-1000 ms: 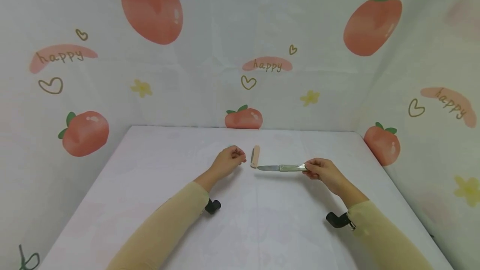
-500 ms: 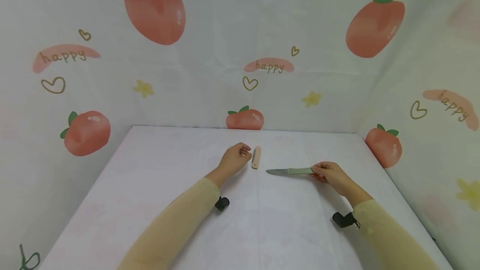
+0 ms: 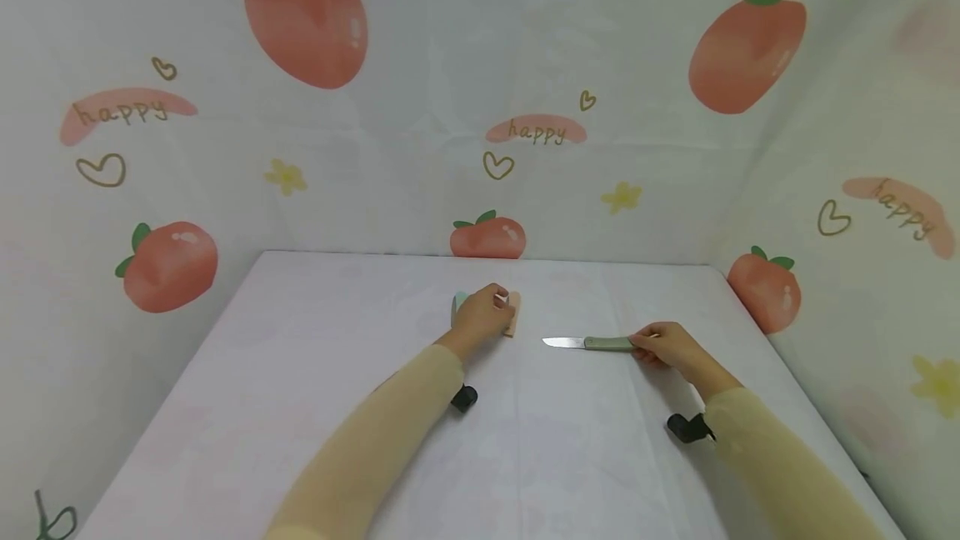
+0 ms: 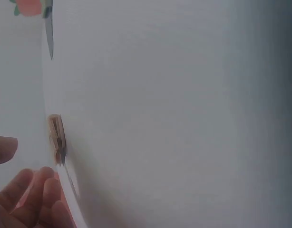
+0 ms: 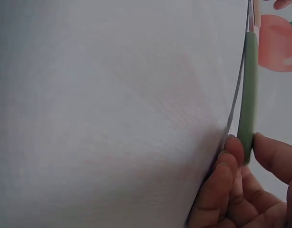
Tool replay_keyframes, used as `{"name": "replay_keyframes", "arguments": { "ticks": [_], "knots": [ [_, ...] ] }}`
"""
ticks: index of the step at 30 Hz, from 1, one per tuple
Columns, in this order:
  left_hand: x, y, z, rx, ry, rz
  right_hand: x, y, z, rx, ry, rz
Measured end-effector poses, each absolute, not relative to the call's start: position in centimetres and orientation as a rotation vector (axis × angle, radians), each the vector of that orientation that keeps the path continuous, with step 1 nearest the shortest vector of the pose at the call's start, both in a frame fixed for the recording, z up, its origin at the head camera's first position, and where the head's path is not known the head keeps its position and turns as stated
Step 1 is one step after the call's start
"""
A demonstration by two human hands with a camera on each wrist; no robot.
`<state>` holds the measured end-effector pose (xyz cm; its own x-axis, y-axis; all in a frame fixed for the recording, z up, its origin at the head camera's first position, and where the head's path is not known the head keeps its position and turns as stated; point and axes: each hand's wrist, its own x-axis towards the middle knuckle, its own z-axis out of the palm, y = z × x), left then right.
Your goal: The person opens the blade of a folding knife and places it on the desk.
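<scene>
My right hand (image 3: 663, 344) pinches the end of a green-handled folding knife (image 3: 609, 344) between thumb and fingers. The knife's blade is folded out and points left, above the table. In the right wrist view the green handle (image 5: 249, 90) runs upward from the fingertips. My left hand (image 3: 482, 313) is at a folded pinkish-beige pocket knife (image 3: 514, 315) and partly covers it. From the left wrist, thumb and fingers (image 4: 36, 199) look apart, with that pocket knife (image 4: 57, 137) just beyond them; contact cannot be told.
A pale teal folded pocket knife (image 3: 459, 300) lies left of my left hand, partly hidden by it. The white-covered table (image 3: 555, 440) meets a fruit-patterned cloth backdrop (image 3: 420, 190) at the back and sides.
My left hand has moved right, over to the beige pocket knife, uncovering the teal one. My right hand has shifted right with the green knife, whose blade tip is now farther from the beige knife.
</scene>
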<state>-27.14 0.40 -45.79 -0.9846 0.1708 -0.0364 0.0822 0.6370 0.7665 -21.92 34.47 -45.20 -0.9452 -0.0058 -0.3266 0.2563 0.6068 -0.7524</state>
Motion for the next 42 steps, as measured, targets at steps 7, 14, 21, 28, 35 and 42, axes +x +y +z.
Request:
{"name": "replay_keyframes", "arguments": {
  "ticks": [7,14,21,28,35,42],
  "knots": [
    [-27.7,0.9,-45.4,0.166,2.754,1.148,-22.1,34.2,-44.8,0.246,2.550,-1.205],
    [-28.0,1.2,-45.2,0.117,2.757,1.049,-22.2,33.6,-44.7,0.273,2.586,-1.148],
    [-28.3,1.5,-46.0,0.109,2.803,0.957,-22.1,33.3,-43.6,0.233,2.600,-1.131],
    [-28.2,1.4,-46.1,0.146,2.778,1.034,-22.2,32.6,-41.5,0.171,2.585,-1.166],
    [-27.8,0.9,-45.7,0.168,2.731,1.023,-22.0,30.4,-39.9,0.043,2.568,-1.139],
    [-27.5,0.4,-45.6,0.229,2.706,0.980,-22.2,28.4,-38.6,-0.092,2.600,-1.071]
  ]
}}
